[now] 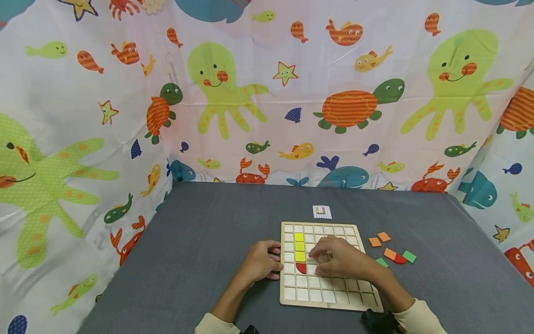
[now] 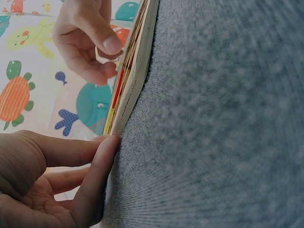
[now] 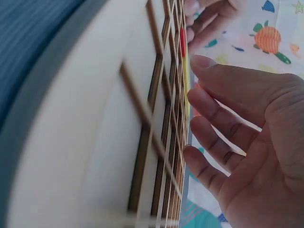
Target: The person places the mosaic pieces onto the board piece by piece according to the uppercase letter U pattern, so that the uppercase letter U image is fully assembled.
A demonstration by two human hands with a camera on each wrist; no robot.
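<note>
A pale wooden grid board (image 1: pixel 308 304) lies on the table, with a column of yellow squares (image 1: pixel 299 247) and a red quarter-round piece (image 1: pixel 301 268) below them. My left hand (image 1: pixel 263 260) holds the board at its left edge; in the left wrist view the bent fingers (image 2: pixel 97 178) meet right at that edge. Over the middle of the board is my right hand (image 1: pixel 344 260), just right of the yellow column. Its fingers are loosely bent and spread from the thumb, with nothing between them in the right wrist view, where the hand (image 3: pixel 251 128) is beside the grid.
Right of the board lie several loose pieces: orange squares (image 1: pixel 375 242), green pieces (image 1: pixel 409 256) and a red piece (image 1: pixel 400 260). A small patterned card (image 1: pixel 322 212) is behind the board. A sea-animal curtain (image 1: pixel 258 93) borders the grey table (image 1: pixel 200 241).
</note>
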